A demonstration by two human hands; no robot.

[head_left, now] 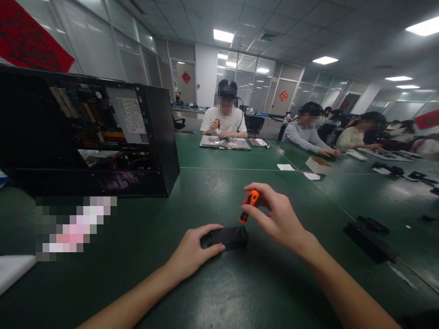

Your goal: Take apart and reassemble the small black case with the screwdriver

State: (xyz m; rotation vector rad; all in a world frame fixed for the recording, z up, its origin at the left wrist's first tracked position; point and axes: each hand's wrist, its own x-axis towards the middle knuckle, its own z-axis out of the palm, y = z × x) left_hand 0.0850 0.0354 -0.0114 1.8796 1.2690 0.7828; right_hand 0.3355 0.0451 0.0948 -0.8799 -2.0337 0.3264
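Observation:
My left hand (197, 251) grips the left end of a black oblong plastic case (233, 237), thumb on the near side and fingers on the far side. The case lies on the green table top (219, 292). Above its right end, my right hand (277, 214) pinches an orange-and-black screwdriver (251, 201) between thumb and fingers. The handle is tilted, with its lower end towards the case. No shaft can be made out, and I cannot tell whether the tool touches the case.
A black computer tower (157, 137), its side open, stands at the left. A white object (15, 269) lies at the left edge. Black oblong parts (370, 242) lie at right. Farther off are a cardboard box (318, 165) and a person (224, 119) working over a flat panel (206, 142).

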